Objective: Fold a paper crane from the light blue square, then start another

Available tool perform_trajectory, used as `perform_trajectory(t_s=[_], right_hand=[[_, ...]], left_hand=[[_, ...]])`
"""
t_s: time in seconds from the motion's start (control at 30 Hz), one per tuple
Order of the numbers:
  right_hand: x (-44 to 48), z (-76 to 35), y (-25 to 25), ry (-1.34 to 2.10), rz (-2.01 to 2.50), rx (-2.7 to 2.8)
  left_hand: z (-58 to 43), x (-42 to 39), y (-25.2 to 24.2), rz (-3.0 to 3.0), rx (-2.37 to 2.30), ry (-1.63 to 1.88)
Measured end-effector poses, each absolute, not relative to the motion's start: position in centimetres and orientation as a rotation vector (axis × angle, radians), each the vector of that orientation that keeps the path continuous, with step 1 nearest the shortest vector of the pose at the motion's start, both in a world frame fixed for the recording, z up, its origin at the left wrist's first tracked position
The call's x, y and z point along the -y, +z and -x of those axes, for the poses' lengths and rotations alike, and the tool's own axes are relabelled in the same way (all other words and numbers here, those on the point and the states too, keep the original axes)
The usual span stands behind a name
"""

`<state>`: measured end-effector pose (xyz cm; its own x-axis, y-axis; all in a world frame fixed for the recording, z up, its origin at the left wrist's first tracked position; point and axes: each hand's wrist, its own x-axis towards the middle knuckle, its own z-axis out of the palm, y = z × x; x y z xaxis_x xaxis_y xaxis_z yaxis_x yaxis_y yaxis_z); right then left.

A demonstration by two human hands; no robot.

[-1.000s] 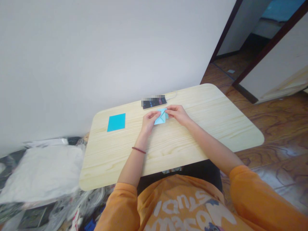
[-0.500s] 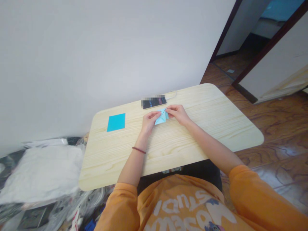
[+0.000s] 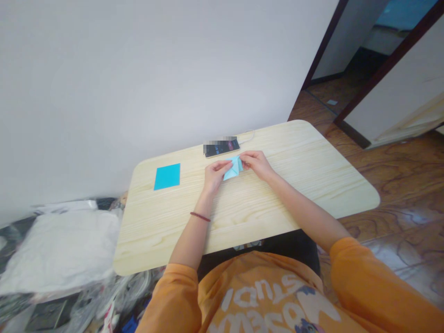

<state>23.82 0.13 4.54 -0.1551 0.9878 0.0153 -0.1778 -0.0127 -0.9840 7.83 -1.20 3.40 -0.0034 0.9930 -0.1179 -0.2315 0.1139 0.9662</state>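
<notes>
A small folded piece of light blue paper [image 3: 233, 169] lies on the pale wooden table [image 3: 277, 194], held between both hands. My left hand [image 3: 214, 174] pinches its left edge with fingers closed. My right hand [image 3: 255, 164] pinches its upper right corner, fingers pressed together. A flat square of brighter blue paper [image 3: 167, 176] lies apart to the left on the table.
A dark phone [image 3: 221, 147] with a white cable lies just behind the hands near the wall. White bags and clutter [image 3: 58, 249] sit on the floor to the left. A doorway [image 3: 360, 55] opens at the upper right over brown wooden floor.
The hands and the folded paper have barely shifted; the fingers keep working the same corner of the paper.
</notes>
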Motion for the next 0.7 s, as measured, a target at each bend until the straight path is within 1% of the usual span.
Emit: perform_trajectory(t_s=[0.7], right_hand=[[0.28, -23.57, 5.42, 1.403, 1.057, 1.192]], left_hand=[[-8.23, 1.70, 3.79, -1.239, -1.232, 1.407]])
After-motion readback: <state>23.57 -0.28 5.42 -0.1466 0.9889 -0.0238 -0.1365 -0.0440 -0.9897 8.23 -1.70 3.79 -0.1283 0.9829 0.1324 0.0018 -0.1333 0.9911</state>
